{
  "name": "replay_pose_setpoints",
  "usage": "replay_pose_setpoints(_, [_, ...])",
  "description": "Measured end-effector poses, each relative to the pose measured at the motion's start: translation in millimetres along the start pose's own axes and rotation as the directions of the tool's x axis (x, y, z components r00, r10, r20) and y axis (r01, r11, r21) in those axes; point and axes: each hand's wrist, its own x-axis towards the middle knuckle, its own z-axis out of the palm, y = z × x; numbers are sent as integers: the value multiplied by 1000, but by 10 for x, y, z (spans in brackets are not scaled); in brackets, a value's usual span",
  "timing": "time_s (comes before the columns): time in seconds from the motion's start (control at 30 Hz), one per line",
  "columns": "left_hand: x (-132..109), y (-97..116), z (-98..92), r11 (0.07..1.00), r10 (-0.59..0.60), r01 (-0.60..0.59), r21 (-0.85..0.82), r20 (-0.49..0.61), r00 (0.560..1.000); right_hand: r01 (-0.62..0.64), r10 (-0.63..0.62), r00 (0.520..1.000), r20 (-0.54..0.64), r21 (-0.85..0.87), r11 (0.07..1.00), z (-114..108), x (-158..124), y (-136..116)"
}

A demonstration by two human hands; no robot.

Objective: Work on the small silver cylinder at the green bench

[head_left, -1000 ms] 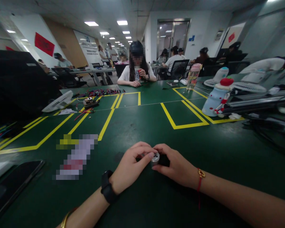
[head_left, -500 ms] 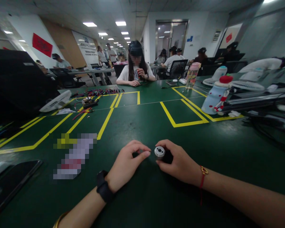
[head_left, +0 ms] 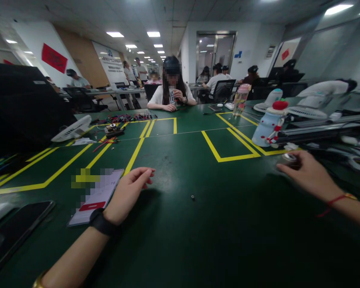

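My right hand (head_left: 312, 174), far over on the right, grips a short silver metal cylinder (head_left: 289, 160) between thumb and fingers, slightly blurred by motion. A tiny metal ring-like part (head_left: 193, 197) lies by itself on the green table (head_left: 180, 240), between my two hands. Hovering over the table at left, my left hand (head_left: 132, 188) has its thumb and fingers closed together, and nothing shows in them. Its wrist, wearing a black band, overlaps the edge of a phone (head_left: 115, 182) with a lit screen.
Yellow tape (head_left: 240, 157) marks boxes on the table. A blue bottle (head_left: 265, 128), cables and metal rails (head_left: 321, 130) stand at right. Loose wires (head_left: 126, 118) and a white fan (head_left: 73, 130) lie at left, with a dark phone (head_left: 21, 232) nearer. A co-worker (head_left: 171, 90) sits opposite.
My right hand has carried the metal cylinder far to the right. My left hand has drawn back to the left. The tiny metal part now shows where the cylinder was.
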Motion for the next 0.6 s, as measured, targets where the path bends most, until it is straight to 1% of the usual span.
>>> replay_pose_setpoints(0.07, [40, -124, -60, 999, -33, 33, -20, -40, 999, -77, 75, 996, -41, -45, 996, -80, 93, 394])
replay_pose_setpoints(0.1, [48, -172, -67, 999, -43, 42, -29, -52, 998, -103, 100, 994, -45, -55, 993, -96, 116, 527])
replay_pose_setpoints(0.13, [50, -207, -64, 998, -49, 46, -38, -61, 997, -122, 119, 992, -45, -61, 991, -99, 126, 608])
replay_pose_setpoints(0.17, [48, -229, -53, 998, -51, 48, -44, -70, 996, -137, 134, 990, -51, -69, 988, -90, 123, 633])
replay_pose_setpoints(0.2, [45, -240, -39, 998, -52, 49, -46, -80, 995, -135, 128, 988, -82, -85, 987, -74, 106, 598])
replay_pose_setpoints(0.23, [42, -242, -24, 998, -53, 50, -44, -89, 995, -105, 89, 987, -136, -110, 988, -53, 74, 502])
replay_pose_setpoints(0.27, [40, -239, -12, 998, -55, 51, -40, -96, 994, -45, 16, 980, -198, -142, 989, -27, 27, 346])
replay_pose_setpoints(0.3, [39, -233, -3, 998, -56, 53, -34, -100, 993, 47, -87, 967, -239, -169, 984, 6, -36, 136])
replay_pose_setpoints(0.33, [39, -227, 2, 998, -57, 55, -27, -101, 993, 168, -208, 949, -236, -176, 970, 49, -113, -118])
replay_pose_setpoints(0.37, [41, -223, 2, 998, -58, 57, -22, -99, 993, 299, -325, 927, -189, -153, 942, 107, -202, -403])
replay_pose_setpoints(0.4, [44, -220, -1, 998, -59, 58, -16, -96, 994, 425, -428, 901, -70, -51, 904, 181, -299, -705])
replay_pose_setpoints(0.43, [47, -218, -7, 998, -60, 60, -10, -92, 994, 502, -510, 855, 92, 98, 859, 273, -400, -1006])
replay_pose_setpoints(0.47, [49, -215, -13, 998, -62, 62, -3, -86, 994, 519, -565, 791, 233, 232, 823, 378, -499, -1291])
replay_pose_setpoints(0.5, [50, -213, -18, 998, -63, 63, 4, -78, 995, 515, -598, 740, 308, 313, 798, 489, -590, -1548])
replay_pose_setpoints(0.53, [50, -209, -23, 998, -63, 64, 11, -70, 996, 522, -634, 686, 357, 365, 771, 598, -669, -1766])
replay_pose_setpoints(0.57, [49, -204, -26, 998, -61, 63, 17, -62, 996, 533, -660, 648, 381, 392, 750, 694, -730, -1938])
replay_pose_setpoints(0.6, [47, -199, -28, 998, -60, 61, 22, -56, 997, 551, -681, 623, 385, 403, 731, 767, -769, -2059])
